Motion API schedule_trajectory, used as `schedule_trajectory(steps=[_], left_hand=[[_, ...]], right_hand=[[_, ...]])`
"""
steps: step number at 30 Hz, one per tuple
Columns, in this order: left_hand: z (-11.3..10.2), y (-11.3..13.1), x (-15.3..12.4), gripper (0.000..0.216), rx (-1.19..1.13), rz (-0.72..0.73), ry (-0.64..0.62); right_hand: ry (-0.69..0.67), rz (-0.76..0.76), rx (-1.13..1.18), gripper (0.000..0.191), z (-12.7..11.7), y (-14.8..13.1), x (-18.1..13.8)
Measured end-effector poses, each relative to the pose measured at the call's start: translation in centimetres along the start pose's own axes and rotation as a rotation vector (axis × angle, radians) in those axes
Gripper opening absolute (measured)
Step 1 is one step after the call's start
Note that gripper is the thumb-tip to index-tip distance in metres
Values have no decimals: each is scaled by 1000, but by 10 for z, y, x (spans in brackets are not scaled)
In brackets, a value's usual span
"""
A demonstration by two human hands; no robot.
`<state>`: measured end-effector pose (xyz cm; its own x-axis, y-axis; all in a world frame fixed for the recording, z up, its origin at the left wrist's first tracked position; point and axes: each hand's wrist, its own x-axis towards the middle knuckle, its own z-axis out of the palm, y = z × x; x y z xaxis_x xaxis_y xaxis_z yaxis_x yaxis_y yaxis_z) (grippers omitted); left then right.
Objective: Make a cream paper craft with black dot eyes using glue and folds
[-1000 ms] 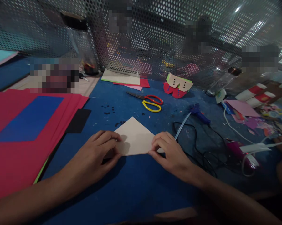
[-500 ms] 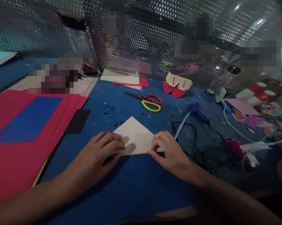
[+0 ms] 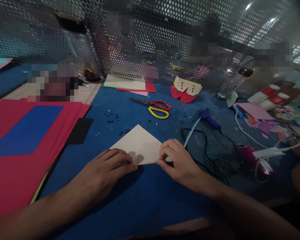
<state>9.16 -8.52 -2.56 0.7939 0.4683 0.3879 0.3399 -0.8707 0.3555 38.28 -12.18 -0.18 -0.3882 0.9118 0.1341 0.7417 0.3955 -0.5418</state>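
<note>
A cream sheet of paper, folded into a triangle, lies on the blue table in front of me. My left hand lies flat on its near left part, fingertips pressing along the folded near edge. My right hand pinches the triangle's right corner against the table with curled fingers.
Red-and-yellow scissors lie behind the paper. A stack of red sheets with a blue one is at left, a black card beside it. Glue guns with cables, paper scraps, a paper craft and a perforated metal wall stand right and behind.
My left hand has slid to the right along the paper's near edge, uncovering the left corner. My right hand has stayed on the right corner.
</note>
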Motion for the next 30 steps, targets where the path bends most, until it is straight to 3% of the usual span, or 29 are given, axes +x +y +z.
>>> schedule_trajectory(steps=[16, 30], left_hand=[[3, -2, -7, 50, 83, 2, -96], [4, -1, -6, 47, 84, 4, -110]], right_hand=[[3, -8, -2, 13, 0, 1, -1], [5, -6, -2, 13, 1, 1, -1]])
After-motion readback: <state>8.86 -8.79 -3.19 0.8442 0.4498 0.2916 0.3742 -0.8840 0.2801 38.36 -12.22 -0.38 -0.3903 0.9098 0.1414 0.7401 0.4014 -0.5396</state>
